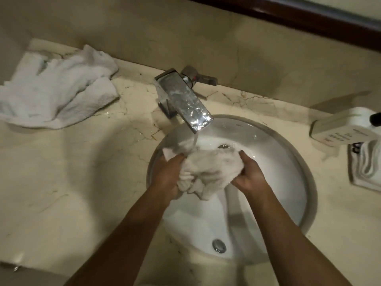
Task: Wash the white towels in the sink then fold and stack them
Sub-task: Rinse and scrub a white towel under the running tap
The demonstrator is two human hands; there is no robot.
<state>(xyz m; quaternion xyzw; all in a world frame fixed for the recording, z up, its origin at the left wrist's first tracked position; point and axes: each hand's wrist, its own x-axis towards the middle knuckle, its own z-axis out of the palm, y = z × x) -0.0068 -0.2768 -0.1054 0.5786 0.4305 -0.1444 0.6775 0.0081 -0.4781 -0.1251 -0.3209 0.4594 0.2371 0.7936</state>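
A: Item one, far left of your counter (68,182): what do you log?

B: A heap of white towels (55,93), crumpled and loosely piled on the marble, well apart from the basin. One folded edge points toward the tap.

A: Next along?

B: The chrome faucet (183,100), set on the counter behind the sink (288,145), spout reaching out over the bowl. Water (195,141) runs from its tip straight down onto the cloth you hold.

A: Your hands?

B: Your left hand (168,176) is clenched around the left side of a wet towel (212,170), fingers buried in the bunched fabric. Your right hand (250,176) grasps the right side, thumb over the top edge. The wet towel is wadded between the two hands, held above the bowl and under the stream, with a corner sticking up by your left thumb.

A: Inside the bowl?

B: The drain (223,145) shows just behind the towel, and the overflow hole (219,245) sits on the near wall between your forearms.

A: Far right?

B: A pale box (340,131) with printed lettering too small to read, near the basin's rim. Beside it, a small tray (358,182) holding a rolled white cloth (369,162), partly cut off by the frame.
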